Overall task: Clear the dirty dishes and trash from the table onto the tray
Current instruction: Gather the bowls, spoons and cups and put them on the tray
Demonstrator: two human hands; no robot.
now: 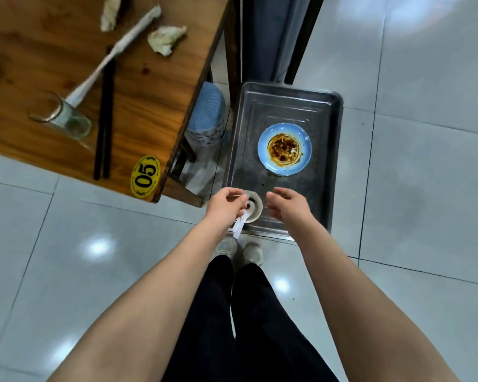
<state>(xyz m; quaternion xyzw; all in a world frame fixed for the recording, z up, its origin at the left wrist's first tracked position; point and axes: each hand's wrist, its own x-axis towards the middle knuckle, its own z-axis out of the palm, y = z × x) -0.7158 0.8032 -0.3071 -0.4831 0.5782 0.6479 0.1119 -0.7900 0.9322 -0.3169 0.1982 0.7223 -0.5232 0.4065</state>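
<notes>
- Bench (155,100) on my far left: a glass (66,119), black chopsticks (105,119) lying lengthwise away from me, a paper sleeve (113,53) and crumpled napkins (166,38), all nearer my left arm.
- Left hand (226,205): fingers curled, pinching the rim of the small bowl (253,206) over the tray's near left corner. A white spoon (239,226) pokes out beneath, handle towards me; whether I'm gripping it too is hard to tell.
- Right hand (287,205): just beside the bowl, fingers relaxed and spread, holding nothing.
- Tray (326,161): straight ahead, the sauce-stained blue plate (284,148) sitting mid-tray, well clear of the bowl.
</notes>
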